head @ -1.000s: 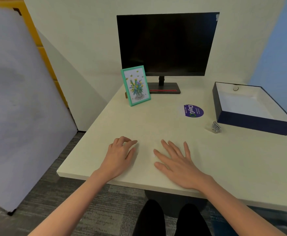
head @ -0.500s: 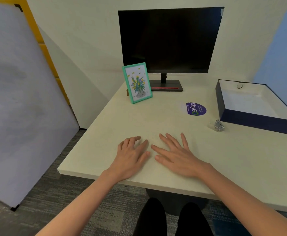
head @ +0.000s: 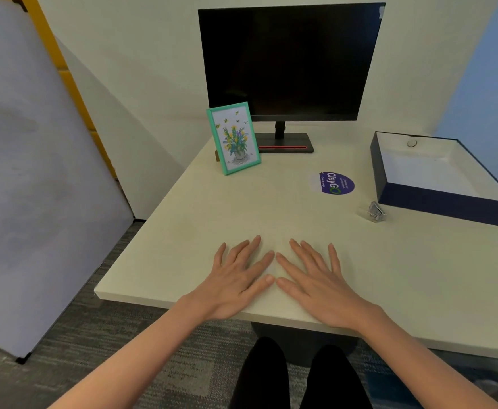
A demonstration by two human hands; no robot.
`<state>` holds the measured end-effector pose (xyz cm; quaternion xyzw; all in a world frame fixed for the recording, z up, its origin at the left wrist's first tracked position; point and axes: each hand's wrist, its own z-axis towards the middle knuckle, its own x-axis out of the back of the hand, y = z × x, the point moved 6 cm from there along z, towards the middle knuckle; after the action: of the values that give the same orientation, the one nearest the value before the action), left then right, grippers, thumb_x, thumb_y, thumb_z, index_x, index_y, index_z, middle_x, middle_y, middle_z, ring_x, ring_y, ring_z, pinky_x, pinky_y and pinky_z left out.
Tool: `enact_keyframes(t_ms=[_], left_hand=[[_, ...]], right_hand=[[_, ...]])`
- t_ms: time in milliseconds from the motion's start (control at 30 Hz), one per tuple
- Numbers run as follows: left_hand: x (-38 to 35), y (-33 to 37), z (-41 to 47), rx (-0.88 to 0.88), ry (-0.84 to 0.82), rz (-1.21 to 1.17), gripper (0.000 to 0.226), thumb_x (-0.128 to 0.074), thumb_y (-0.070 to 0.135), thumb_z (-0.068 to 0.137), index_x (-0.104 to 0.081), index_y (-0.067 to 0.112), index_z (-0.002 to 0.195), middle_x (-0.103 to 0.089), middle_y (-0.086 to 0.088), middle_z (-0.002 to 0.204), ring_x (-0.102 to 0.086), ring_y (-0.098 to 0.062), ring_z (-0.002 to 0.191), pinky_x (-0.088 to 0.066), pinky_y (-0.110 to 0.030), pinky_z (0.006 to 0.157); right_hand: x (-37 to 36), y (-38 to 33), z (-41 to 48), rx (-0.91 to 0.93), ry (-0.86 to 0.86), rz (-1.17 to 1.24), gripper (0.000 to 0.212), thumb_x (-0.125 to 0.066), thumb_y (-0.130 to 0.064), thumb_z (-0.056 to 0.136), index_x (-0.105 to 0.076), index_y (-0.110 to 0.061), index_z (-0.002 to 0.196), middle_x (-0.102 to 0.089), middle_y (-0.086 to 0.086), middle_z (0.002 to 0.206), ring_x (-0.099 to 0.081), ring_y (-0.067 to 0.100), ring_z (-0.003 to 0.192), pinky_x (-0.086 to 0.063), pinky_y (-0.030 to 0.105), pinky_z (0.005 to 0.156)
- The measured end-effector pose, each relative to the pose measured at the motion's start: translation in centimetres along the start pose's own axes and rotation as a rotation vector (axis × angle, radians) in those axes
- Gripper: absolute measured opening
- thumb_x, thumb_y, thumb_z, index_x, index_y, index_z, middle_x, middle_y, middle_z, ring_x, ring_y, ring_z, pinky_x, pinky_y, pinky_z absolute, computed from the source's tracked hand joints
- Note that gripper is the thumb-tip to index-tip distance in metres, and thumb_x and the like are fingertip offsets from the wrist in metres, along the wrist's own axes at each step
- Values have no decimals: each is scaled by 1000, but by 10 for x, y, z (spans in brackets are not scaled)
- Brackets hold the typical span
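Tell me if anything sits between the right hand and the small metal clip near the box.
Nothing visible does. The right hand lies flat on the table, and only tabletop separates it from the clip. The sticker and the box sit off that line.

light: soft, even, bright | shadows: faint | focus: slightly soft | edges: wide-angle bowing
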<state>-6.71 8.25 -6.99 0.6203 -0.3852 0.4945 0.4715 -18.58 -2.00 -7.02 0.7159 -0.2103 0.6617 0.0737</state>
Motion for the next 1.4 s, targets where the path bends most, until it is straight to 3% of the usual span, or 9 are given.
enact_keyframes(t_ms=[200,367,567,767,933,1033,1100,1200,1400], left_hand=[[7,-25,-8,96,74,-40,79,3,70,81,3,35,151,13,5,160,8,-11,148,10,-42,119],[3,-23,-7,97,66,14,77,2,68,84,1,33,152,10,1,161,8,-14,148,8,-45,120],[0,-14,1,70,40,42,71,-2,67,86,-2,38,151,9,2,161,8,-15,148,9,-48,119],[0,-7,-16,-12,34,55,71,1,68,84,-3,43,150,10,7,161,9,-11,148,9,-46,120],[6,-25,-20,45,88,-4,77,5,70,81,-4,38,151,0,6,161,0,-9,147,5,-42,120],[13,-38,-23,100,171,-64,72,-4,66,86,-15,36,151,-18,7,158,-13,-9,144,-3,-38,120],[17,-44,-25,120,241,-115,71,-8,64,87,-28,34,148,-32,8,149,-24,-9,139,-10,-34,118],[23,-51,-25,129,324,-167,73,-5,66,87,-40,33,141,-41,10,138,-32,-7,132,-14,-29,112],[24,-50,-22,123,353,-171,66,-8,61,89,-49,34,133,-43,13,133,-33,-3,128,-14,-26,110]], right_hand=[[4,-20,12,63,23,23,79,8,-71,78,0,-39,151,19,-6,159,23,10,144,19,53,114],[7,-15,25,64,-19,-14,66,-6,-67,89,-1,-41,150,18,-4,159,23,11,145,19,53,113],[13,-1,-6,43,4,48,70,0,-70,84,2,-44,149,19,-9,159,26,5,143,22,49,114],[1,-13,-29,10,-10,0,79,3,-70,83,7,-32,151,26,-6,157,30,7,141,21,50,114],[-6,-48,-24,68,34,15,84,5,-70,81,4,-26,152,21,-1,159,27,10,143,19,52,115],[11,-43,-7,19,201,82,63,-17,-60,94,-20,-30,150,-11,-1,157,-1,16,146,10,46,118],[24,-26,4,-45,354,144,47,-40,-51,94,-44,-33,137,-33,-6,136,-24,15,133,-4,38,116],[28,-8,16,-71,370,276,36,-60,-55,80,-60,-37,111,-37,-13,111,-33,8,115,-14,29,102],[23,-9,30,-37,341,443,28,-72,-58,68,-70,-41,90,-42,-17,102,-38,4,108,-18,33,103]])
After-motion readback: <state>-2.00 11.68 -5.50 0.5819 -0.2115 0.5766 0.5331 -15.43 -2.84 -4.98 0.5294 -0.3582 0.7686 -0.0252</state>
